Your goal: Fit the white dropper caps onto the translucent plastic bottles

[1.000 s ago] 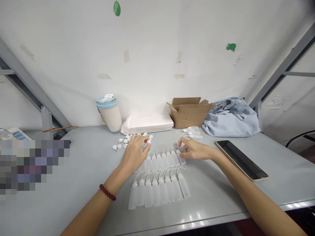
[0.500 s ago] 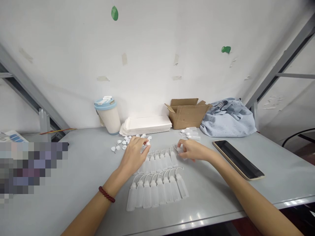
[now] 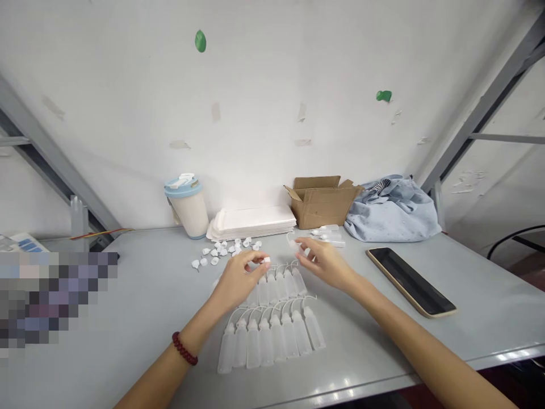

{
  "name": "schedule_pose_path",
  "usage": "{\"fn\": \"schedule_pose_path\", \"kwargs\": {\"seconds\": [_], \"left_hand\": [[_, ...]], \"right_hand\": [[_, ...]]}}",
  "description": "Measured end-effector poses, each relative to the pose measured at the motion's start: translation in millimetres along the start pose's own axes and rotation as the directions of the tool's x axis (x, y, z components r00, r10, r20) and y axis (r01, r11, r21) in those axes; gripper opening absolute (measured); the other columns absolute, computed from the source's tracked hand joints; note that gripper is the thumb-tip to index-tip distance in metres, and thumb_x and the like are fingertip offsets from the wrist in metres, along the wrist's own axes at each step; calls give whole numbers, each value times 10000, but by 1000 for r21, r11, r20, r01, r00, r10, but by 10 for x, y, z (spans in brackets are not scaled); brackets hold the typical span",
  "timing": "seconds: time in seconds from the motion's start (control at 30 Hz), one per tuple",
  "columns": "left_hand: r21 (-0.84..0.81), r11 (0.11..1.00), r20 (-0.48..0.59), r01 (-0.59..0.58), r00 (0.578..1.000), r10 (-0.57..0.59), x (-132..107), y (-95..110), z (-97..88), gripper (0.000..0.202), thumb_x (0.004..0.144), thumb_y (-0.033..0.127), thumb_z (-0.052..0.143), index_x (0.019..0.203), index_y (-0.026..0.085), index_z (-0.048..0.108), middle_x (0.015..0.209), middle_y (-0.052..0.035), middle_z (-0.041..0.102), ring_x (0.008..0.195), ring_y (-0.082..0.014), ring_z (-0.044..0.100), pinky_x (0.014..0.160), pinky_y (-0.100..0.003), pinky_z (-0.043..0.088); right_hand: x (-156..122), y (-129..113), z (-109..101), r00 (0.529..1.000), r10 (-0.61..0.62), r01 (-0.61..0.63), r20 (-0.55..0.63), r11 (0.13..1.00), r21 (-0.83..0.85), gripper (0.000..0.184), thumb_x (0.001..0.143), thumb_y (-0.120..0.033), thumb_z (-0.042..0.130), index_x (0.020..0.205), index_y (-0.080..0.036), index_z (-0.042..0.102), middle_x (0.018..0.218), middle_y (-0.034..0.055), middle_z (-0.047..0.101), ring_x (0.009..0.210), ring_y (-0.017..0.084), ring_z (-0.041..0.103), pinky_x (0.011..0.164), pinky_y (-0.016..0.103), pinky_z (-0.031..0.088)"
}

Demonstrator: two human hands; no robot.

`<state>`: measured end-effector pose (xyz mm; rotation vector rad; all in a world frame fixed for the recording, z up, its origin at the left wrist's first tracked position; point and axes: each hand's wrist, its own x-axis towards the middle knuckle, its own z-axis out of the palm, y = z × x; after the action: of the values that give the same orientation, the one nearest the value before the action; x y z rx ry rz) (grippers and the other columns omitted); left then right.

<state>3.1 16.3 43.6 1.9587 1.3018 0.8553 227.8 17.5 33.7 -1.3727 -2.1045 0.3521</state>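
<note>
Between the thumb and fingers of my left hand [image 3: 243, 278] is a small white cap [image 3: 267, 260]. My right hand [image 3: 324, 260] pinches a translucent squeeze bottle [image 3: 293, 244], lifted off the table with its thin tube end toward the upper left. Below my hands, several similar bottles lie side by side in two rows: a front row [image 3: 266, 343] and a back row [image 3: 281, 284] partly covered by my left hand. Thin curved strips rise from their necks. Beyond my left hand, loose white caps [image 3: 214, 261] are scattered on the grey table [image 3: 145, 307].
A blue-lidded cup [image 3: 190, 210], a stack of white flat packets [image 3: 255, 218], an open cardboard box [image 3: 326, 204] and a light-blue cloth bag [image 3: 392, 213] line the wall. More bottles [image 3: 332, 238] lie before the box. A phone [image 3: 411, 281] rests at right.
My right hand has raised a bottle off the table, up and toward the left. My left hand has moved right with the cap, bringing both hands closer together.
</note>
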Motion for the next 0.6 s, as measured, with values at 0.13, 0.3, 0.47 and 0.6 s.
{"fn": "schedule_pose_path", "kwargs": {"seconds": [0.13, 0.3, 0.47, 0.6], "left_hand": [[-187, 982, 114, 36, 993, -15, -8, 60, 12, 293, 808, 379, 532, 967, 180, 677, 1000, -57, 688, 942, -227, 602, 777, -315, 456], [-306, 951, 113, 32, 994, 3, -11, 88, -14, 295, 821, 376, 528, 987, 179, 671, 1062, -62, 673, 976, -226, 594, 814, -309, 451], [-293, 954, 81, -65, 992, 92, -26, 98, -55, 269, 840, 351, 517, 996, 188, 664, 1029, -55, 659, 946, -203, 579, 790, -282, 441], [-154, 980, 99, -126, 985, 143, -45, 109, -50, 265, 861, 331, 486, 1017, 205, 660, 910, -34, 662, 824, -183, 574, 682, -268, 420]], "right_hand": [[-69, -140, 132, 991, -128, 131, -28, 976, 173, 314, 876, -285, 469, 1158, -164, 532, 953, 86, 619, 639, 125, 583, 569, 245, 474], [-121, -327, 134, 994, -94, 66, 51, 914, 401, 277, 896, -299, 472, 1139, -209, 567, 885, 39, 620, 639, 111, 576, 536, 215, 456], [-116, -376, 98, 987, -4, -91, 159, 804, 588, 281, 887, -337, 491, 1111, -201, 594, 785, 7, 564, 591, 93, 512, 503, 204, 422], [-93, -362, 82, 967, 44, -210, 250, 693, 689, 298, 875, -383, 492, 1034, -172, 629, 698, -15, 493, 526, 75, 417, 479, 208, 390]]}}
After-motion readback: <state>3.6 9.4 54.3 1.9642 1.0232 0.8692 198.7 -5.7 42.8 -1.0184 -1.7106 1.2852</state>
